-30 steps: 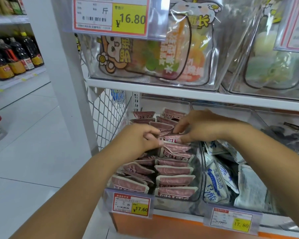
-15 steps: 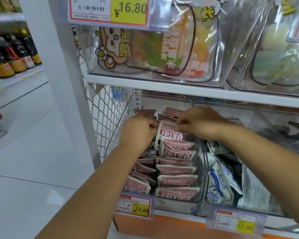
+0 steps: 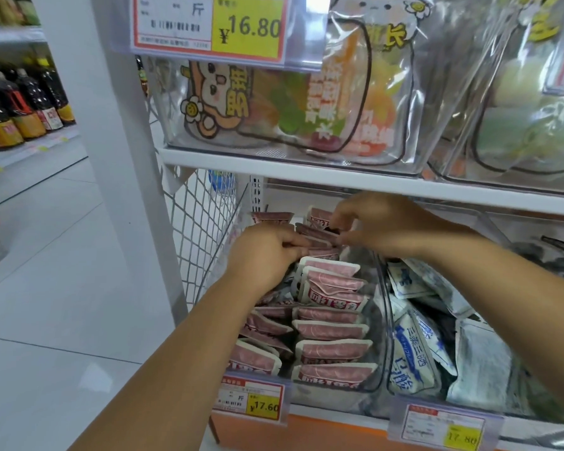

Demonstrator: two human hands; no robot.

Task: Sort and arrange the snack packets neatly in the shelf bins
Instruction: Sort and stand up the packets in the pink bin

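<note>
Both hands reach into the back of the clear bin (image 3: 380,320) on the lower shelf, just under the white shelf board (image 3: 306,174). The left hand (image 3: 267,252) has its fingers curled, pinching the left end of a dark pink packet (image 3: 316,234). The right hand (image 3: 381,226) pinches the packet's right end between thumb and fingertips. In front of them, pink snack packets (image 3: 332,330) stand in two rows running to the bin's front edge, above a 17.60 price tag (image 3: 251,402). In the bin to the right lie jumbled blue-and-white packets (image 3: 411,353).
</note>
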